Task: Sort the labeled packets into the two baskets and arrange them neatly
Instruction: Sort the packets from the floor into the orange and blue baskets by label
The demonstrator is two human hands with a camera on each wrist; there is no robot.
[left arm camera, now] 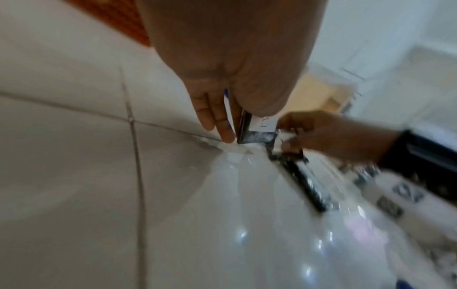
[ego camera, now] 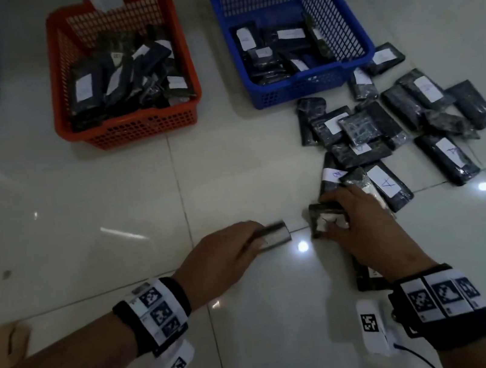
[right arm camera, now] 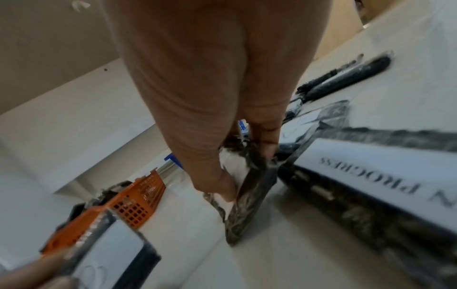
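The left hand (ego camera: 224,252) grips a dark packet (ego camera: 273,234) with a white label, thumb on one face and fingers on the other, holding it just above the glossy tiled floor (ego camera: 113,220). In the left wrist view that packet (left arm camera: 257,130) stands on edge between thumb and fingers, its label bearing a handwritten mark too blurred to read.

Just beside it, the right hand (ego camera: 359,222) curls its fingers round a second packet (ego camera: 325,218) — black contents sealed in crinkled clear plastic, a white patch on its face. The right wrist view shows this packet (right arm camera: 249,197) tilted up on one corner against the floor, the thumb pressed to its inner face.

The unsorted packets (ego camera: 401,123) lie in a loose, overlapping heap on the floor to the right, near the blue basket's front corner. All are flat dark rectangles in shiny wrap; several show white labels, and two at the near edge read "A" in blue pen. One more packet (ego camera: 368,272) lies partly hidden under the right forearm.

The orange basket (ego camera: 131,128) stands at the far left, filled with packets leaning and lying in disorder. The blue basket (ego camera: 299,85) stands well apart to its right — fewer packets in it, lying mostly flat. Each basket has a white paper tag on its far rim; the writing cannot be made out.

Both wrists wear black bands with square-patterned white markers.
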